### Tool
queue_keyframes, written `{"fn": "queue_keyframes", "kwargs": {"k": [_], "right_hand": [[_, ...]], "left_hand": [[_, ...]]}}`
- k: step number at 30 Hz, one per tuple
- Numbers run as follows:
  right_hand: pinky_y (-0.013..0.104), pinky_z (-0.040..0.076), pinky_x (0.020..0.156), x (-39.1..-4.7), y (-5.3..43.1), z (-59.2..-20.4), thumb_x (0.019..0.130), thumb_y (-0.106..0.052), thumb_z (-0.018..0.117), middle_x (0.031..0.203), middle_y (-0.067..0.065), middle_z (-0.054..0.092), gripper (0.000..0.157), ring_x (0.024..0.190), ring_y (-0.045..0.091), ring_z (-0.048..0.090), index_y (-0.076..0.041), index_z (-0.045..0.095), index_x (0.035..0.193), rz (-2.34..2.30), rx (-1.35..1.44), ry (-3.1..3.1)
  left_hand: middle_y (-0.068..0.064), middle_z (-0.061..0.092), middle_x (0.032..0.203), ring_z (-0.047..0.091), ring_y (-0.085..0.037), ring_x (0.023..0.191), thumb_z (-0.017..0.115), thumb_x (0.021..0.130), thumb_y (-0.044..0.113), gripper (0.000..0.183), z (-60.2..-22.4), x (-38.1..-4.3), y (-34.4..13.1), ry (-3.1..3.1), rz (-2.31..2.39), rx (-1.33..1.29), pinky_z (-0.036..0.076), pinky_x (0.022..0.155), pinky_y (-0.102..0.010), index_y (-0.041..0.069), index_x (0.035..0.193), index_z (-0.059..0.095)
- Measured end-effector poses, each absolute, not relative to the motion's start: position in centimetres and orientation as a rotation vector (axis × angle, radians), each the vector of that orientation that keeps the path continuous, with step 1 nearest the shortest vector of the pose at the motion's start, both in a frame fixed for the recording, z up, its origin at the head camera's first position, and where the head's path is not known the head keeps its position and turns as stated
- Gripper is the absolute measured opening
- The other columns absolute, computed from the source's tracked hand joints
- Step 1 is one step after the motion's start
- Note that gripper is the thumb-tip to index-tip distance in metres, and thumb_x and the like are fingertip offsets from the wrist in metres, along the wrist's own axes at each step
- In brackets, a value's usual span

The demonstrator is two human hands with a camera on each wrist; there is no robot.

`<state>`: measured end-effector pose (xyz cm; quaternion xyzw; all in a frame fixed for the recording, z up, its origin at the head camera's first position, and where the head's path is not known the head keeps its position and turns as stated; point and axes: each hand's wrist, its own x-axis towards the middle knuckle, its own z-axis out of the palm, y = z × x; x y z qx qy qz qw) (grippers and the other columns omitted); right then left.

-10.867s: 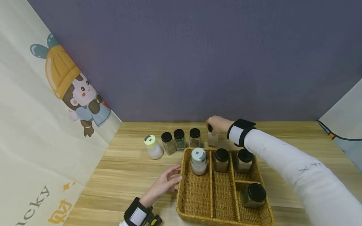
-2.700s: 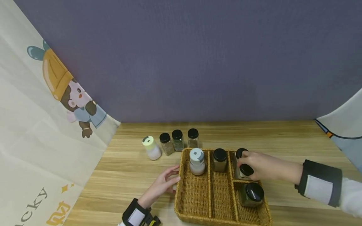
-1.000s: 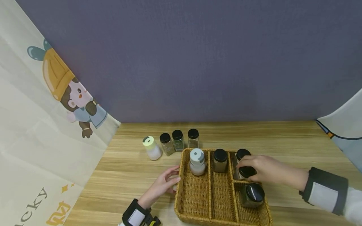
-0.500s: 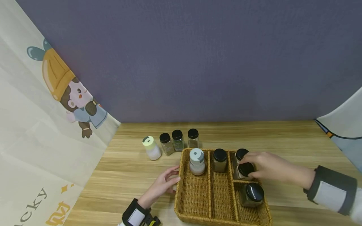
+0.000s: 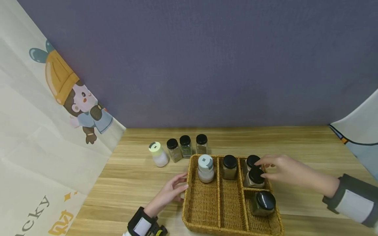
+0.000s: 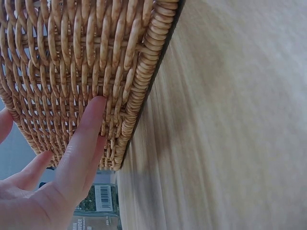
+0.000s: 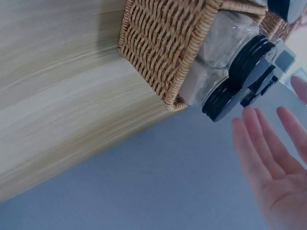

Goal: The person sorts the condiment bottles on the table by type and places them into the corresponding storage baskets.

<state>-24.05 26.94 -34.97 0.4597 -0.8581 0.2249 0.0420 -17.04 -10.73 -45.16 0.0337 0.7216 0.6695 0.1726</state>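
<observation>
A woven basket (image 5: 203,206) with compartments stands on the wooden table. My left hand (image 5: 169,191) rests against its left side; in the left wrist view straight fingertips touch the weave. At the back right compartment, my right hand (image 5: 284,170) hovers beside a black-lidded spice jar (image 5: 255,177). Its fingers are spread and, in the right wrist view, apart from the lids. Another black-lidded jar (image 5: 252,161) stands right behind that one in the same compartment. A wider dark-lidded jar (image 5: 265,203) occupies the front right compartment.
Inside the basket are a white-capped shaker (image 5: 205,168) at left and a brown spice jar (image 5: 229,167) in the middle. Behind it stand a yellow-capped shaker (image 5: 158,154), a brown jar (image 5: 174,150), a green herb jar (image 5: 186,147) and another jar (image 5: 202,144).
The jar my right hand gripped at the back of the table now stands in the back right compartment. My right hand has let go and drawn back rightward. The left hand stays put.
</observation>
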Motion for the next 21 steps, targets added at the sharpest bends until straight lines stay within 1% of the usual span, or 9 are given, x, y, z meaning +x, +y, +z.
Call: {"fn": "queue_keyframes", "kwargs": {"k": [3,6,12,15,21], "right_hand": [[0.021,0.05,0.054,-24.1,27.3,-35.1,0.065,-0.008,0.075,0.088,0.005,0.063,0.035,0.069,0.005,0.056,-0.005,0.064,0.097,0.684,1.333,-2.596],[0.022,0.052,0.058,-23.9,27.6,-35.1,0.065,-0.007,0.075,0.089,0.005,0.064,0.033,0.071,0.005,0.057,-0.005,0.064,0.096,0.692,1.248,-2.619],[0.023,0.052,0.061,-23.4,28.1,-35.0,0.075,-0.005,0.067,0.091,0.005,0.064,0.024,0.073,-0.002,0.054,-0.002,0.063,0.098,0.823,1.094,-2.729],[0.022,0.052,0.062,-23.2,28.4,-35.5,0.077,-0.003,0.064,0.092,0.009,0.063,0.023,0.074,-0.004,0.054,0.0,0.062,0.1,0.926,1.051,-2.736],[0.02,0.052,0.062,-22.8,29.0,-36.8,0.079,0.001,0.061,0.097,0.018,0.061,0.024,0.077,-0.003,0.055,0.005,0.059,0.103,1.118,0.971,-2.703]], "left_hand": [[-0.028,0.035,0.13,0.054,-0.029,0.1,0.057,0.086,0.024,0.063,-45.1,-17.0,-10.8,2.055,1.891,0.097,0.054,0.065,-0.036,-0.001,0.135,0.027],[-0.027,0.035,0.13,0.054,-0.029,0.099,0.058,0.085,0.024,0.063,-45.1,-17.0,-10.8,2.047,1.896,0.09,0.053,0.066,-0.036,0.0,0.135,0.028],[-0.027,0.035,0.13,0.055,-0.028,0.098,0.058,0.085,0.023,0.064,-45.1,-17.0,-10.8,2.037,1.906,0.088,0.053,0.066,-0.036,-0.001,0.136,0.027],[-0.027,0.035,0.13,0.054,-0.029,0.1,0.058,0.085,0.024,0.063,-45.1,-17.0,-10.8,2.048,1.898,0.091,0.054,0.066,-0.036,-0.001,0.135,0.027],[-0.027,0.034,0.131,0.051,-0.033,0.105,0.057,0.085,0.024,0.063,-45.1,-17.0,-10.8,2.062,1.881,0.093,0.053,0.067,-0.037,0.0,0.136,0.027]]}}
